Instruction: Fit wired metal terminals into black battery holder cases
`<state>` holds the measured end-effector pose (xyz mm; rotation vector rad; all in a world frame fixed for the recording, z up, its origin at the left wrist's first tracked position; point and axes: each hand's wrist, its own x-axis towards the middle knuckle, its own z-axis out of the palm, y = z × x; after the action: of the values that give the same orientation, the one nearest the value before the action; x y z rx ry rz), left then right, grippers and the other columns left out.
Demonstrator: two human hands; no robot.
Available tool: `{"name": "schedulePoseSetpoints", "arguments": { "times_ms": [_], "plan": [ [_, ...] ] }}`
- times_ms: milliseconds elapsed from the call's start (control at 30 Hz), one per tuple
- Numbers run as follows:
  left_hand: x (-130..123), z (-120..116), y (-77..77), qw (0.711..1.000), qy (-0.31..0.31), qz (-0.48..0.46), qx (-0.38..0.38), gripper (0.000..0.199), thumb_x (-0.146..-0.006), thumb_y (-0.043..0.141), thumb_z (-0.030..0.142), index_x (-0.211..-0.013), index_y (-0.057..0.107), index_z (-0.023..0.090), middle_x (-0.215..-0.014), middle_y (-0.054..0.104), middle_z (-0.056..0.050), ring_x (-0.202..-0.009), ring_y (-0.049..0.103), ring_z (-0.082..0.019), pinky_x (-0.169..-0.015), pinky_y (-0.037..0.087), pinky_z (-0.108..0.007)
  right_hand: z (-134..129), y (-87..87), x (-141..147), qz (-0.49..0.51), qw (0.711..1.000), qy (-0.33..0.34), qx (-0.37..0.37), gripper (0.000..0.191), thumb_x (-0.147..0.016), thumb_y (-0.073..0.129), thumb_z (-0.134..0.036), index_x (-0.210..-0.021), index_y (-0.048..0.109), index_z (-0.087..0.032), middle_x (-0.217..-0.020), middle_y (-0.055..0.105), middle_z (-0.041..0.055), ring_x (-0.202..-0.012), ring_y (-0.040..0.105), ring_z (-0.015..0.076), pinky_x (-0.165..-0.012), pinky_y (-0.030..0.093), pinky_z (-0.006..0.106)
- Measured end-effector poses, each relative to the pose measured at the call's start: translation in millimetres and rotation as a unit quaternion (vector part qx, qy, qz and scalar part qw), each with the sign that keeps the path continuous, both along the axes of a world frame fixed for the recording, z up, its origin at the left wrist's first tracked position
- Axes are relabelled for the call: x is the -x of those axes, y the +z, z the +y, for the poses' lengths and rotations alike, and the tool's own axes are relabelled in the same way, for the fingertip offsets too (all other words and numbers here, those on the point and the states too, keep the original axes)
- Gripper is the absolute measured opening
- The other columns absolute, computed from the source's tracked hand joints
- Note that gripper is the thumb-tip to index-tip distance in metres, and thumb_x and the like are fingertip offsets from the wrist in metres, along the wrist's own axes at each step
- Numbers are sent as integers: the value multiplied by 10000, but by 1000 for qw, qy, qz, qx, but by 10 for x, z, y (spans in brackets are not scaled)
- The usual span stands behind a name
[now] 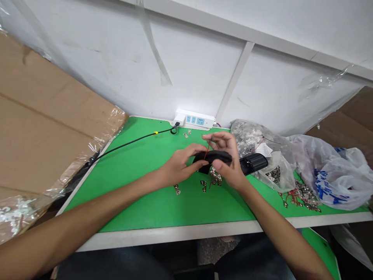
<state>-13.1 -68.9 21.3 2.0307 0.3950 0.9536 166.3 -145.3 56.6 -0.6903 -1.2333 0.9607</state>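
Observation:
A curved black part (217, 156) is held above the green table, between my two hands. My left hand (183, 163) grips its left end with thumb and fingers. Around its right end is my right hand (229, 157), thumb at the front and fingers raised behind. A thin red wire rises from the part toward my right fingertips; whether they pinch it is too small to tell. Just right of my right hand lies a ribbed black piece (254, 162). Small metal parts (215, 177) are scattered on the table below my hands.
A white power strip (198, 119) with a black cable (134, 140) stands by the wall. Plastic bags (335, 171) and a pile of small wired parts (303, 195) are at the right. Cardboard (58, 112) leans at the left.

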Motion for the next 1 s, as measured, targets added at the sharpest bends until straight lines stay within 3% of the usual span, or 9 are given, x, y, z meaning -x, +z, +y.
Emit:
{"name": "schedulePoseSetpoints", "arguments": {
  "times_ms": [67,167,300,433,533,767,1000],
  "plan": [
    [42,16,-35,994,-4,22,-107,308,-1059,624,350,-1349,643,247,-1345,770,-81,-1220,763,-271,-1068,620,-433,-49,7,3,-47,998,-13,-47,668,-707,981,-287,-1279,637,-312,-1341,679,74,-1358,631,307,-1272,417,536],
    [80,75,-115,972,-32,3,-234,355,-1083,589,361,-1424,603,266,-1369,761,-97,-1267,748,-268,-1067,631,-415,-83,-51,13,-131,984,-11,-119,829,-660,1030,-230,-1351,582,-326,-1324,695,71,-1279,691,294,-1158,544,519],
    [99,105,-190,945,-31,-5,-325,482,-1110,543,357,-1572,489,231,-1479,692,-145,-1358,694,-288,-1127,606,-437,-65,-122,2,-217,953,-14,-213,837,-790,959,-233,-1474,483,-323,-1287,722,81,-1217,726,256,-1081,603,474],
    [110,70,-240,942,-13,29,-334,502,-1129,468,375,-1600,459,202,-1481,682,-147,-1317,715,-300,-1108,621,-440,-60,-116,-5,-249,942,-40,-219,771,-867,886,-238,-1493,445,-326,-1245,749,77,-1156,748,240,-1065,614,469],
    [101,44,-298,942,1,35,-334,501,-1107,462,281,-1605,457,228,-1426,713,-120,-1280,734,-276,-1082,640,-416,-77,-112,19,-261,937,-62,-222,706,-895,819,-184,-1482,450,-317,-1197,771,63,-1091,773,229,-1050,618,468],
    [61,-60,-287,927,17,30,-372,719,-1038,512,188,-1709,257,229,-1437,696,-136,-1345,701,-308,-1106,644,-415,-107,-167,112,-229,936,-127,-233,692,-861,778,-132,-1453,463,-305,-1071,807,29,-994,802,222,-984,641,444],
    [75,-44,-237,937,22,43,-346,638,-1050,534,229,-1663,366,272,-1447,698,-111,-1323,714,-321,-1084,657,-443,-85,-149,86,-229,941,-103,-225,725,-861,783,-134,-1473,441,-316,-1117,783,40,-1038,784,232,-1031,624,476]
  ]
}}
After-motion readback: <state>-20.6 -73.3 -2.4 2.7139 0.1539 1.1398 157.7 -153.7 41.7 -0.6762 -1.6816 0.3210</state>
